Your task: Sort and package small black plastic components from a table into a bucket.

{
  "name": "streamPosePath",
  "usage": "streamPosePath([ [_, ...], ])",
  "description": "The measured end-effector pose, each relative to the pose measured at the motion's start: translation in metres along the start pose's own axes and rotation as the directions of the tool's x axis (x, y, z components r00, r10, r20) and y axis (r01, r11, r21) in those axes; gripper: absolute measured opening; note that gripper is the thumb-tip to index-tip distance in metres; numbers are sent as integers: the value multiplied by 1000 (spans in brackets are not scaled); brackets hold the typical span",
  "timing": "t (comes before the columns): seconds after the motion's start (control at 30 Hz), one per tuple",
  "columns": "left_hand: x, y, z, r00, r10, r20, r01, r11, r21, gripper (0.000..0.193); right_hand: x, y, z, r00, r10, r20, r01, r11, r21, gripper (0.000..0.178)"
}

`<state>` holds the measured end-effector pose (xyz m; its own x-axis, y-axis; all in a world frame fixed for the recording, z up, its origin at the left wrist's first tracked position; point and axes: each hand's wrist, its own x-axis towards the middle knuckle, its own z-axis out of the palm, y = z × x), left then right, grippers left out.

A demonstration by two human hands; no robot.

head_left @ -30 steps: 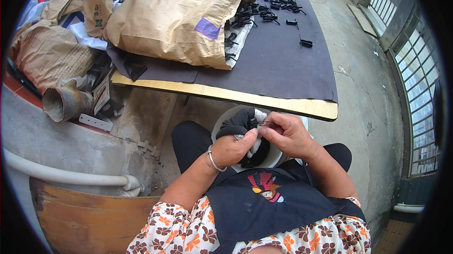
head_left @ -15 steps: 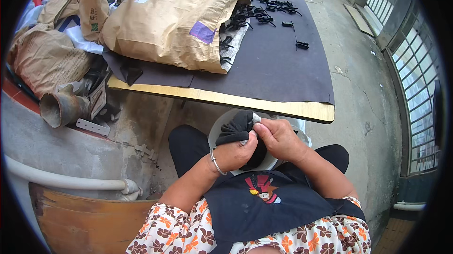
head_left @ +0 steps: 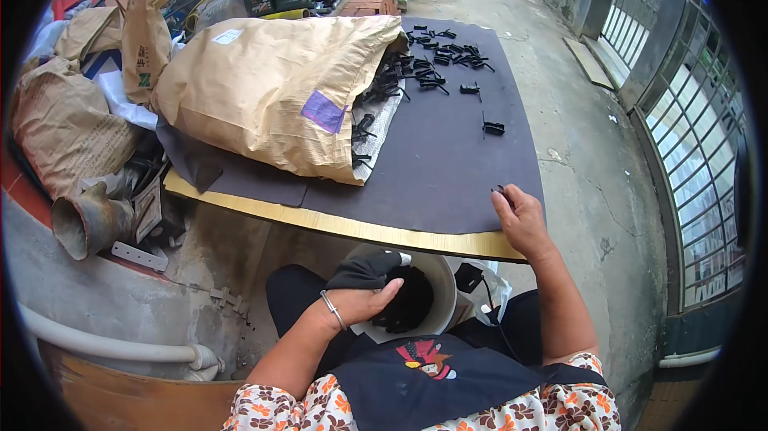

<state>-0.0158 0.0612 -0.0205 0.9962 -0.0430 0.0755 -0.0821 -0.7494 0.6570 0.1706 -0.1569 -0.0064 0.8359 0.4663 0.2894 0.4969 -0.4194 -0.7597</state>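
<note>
My left hand [head_left: 364,303], a bracelet at its wrist, is closed around a bunched black cloth [head_left: 362,271] with a light grey edge; its thumb sticks out. The hand is over the left side of a white bucket [head_left: 448,295] with dark contents between my knees. My right hand [head_left: 520,219] is above the table's right front corner, fingers curled. A small dark bit shows at its fingertips, too little to name. Beyond it, small black clip-like parts [head_left: 494,128] lie scattered on the dark-covered table [head_left: 432,183].
A big brown paper sack [head_left: 248,95] lies on the table, its mouth spilling more black parts. A white plastic bag [head_left: 498,291] hangs beside the bucket. Left are a rusty pipe piece [head_left: 88,219] and a white pipe [head_left: 120,343]. Barred windows [head_left: 704,167] line the right.
My right hand has let go of the black cloth and moved forward and right to the table corner. My left hand keeps the cloth, lower and further left in the picture. The view has tilted up.
</note>
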Motion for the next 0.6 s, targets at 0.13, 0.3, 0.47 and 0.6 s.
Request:
streamPosePath([
  [0.13,46,15,-22,961,54,-270,-93,987,-133,30,6,16,-2,999,-8,-36,8,1000,-8,20],
  [0.3,173,-3,-49,912,285,-294,-201,937,285,41,2,23,4,990,-137,-38,135,990,-47,16],
  [0.47,332,-25,-70,997,-83,1,69,827,558,54,-7,20,8,943,-324,73,332,919,-212,13],
  [0.6,413,-34,-73,952,-305,17,203,675,709,54,-7,21,2,929,-340,146,356,929,-102,15],
])
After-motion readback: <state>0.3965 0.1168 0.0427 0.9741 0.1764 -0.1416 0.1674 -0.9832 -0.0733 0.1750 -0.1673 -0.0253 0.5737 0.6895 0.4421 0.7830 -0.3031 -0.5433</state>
